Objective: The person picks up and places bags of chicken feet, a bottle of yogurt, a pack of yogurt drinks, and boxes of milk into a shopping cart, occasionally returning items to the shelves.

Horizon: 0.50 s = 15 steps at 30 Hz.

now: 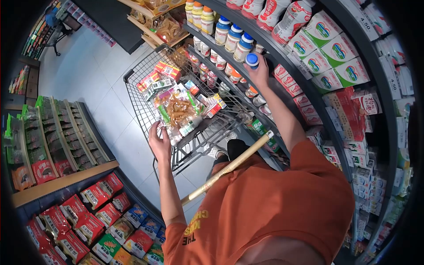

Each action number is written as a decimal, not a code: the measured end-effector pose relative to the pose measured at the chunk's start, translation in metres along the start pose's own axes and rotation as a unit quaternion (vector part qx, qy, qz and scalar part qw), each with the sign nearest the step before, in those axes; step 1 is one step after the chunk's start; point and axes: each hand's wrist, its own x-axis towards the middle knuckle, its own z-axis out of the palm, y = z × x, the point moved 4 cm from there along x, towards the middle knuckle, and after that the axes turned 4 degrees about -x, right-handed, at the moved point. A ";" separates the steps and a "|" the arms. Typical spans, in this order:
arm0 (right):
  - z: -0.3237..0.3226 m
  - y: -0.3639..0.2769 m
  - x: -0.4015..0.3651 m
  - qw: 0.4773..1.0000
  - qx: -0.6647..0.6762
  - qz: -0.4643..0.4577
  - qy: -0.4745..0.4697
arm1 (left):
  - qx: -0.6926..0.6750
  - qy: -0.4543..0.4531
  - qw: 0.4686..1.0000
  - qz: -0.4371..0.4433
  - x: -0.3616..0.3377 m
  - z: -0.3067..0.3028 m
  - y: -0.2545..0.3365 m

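Note:
A blue-capped bottle (252,61) is in my right hand (259,73), just in front of the shelf row of similar white bottles with blue caps (242,47). My left hand (160,141) is at the near left side of the wire shopping cart (138,102), fingers apart and holding nothing. Inside the cart lie a clear bag of brown food (179,106), red and yellow packs (167,70), a white bottle (190,126) and a small orange and white box (213,106). The cart's pale handle bar (229,167) crosses in front of my body.
Shelves with white milk cartons (338,48) and red-and-white bottles (293,20) rise on the right. Red packets (73,210) fill a display at the lower left, below green-topped packs (44,110). Tiled floor (99,66) runs left of the cart. A chair (57,37) stands far back.

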 end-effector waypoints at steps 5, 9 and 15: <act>-0.012 -0.083 -0.038 0.990 0.106 -0.079 -0.044 | -0.095 -0.066 0.993 0.004 -0.026 0.018 0.044; 0.010 -0.112 -0.061 0.820 0.455 0.200 -0.284 | -0.358 -0.153 0.919 -0.066 -0.041 0.058 0.023; 0.047 -0.146 -0.132 0.641 0.536 0.299 -0.462 | -0.577 -0.337 0.717 -0.197 -0.061 0.058 0.050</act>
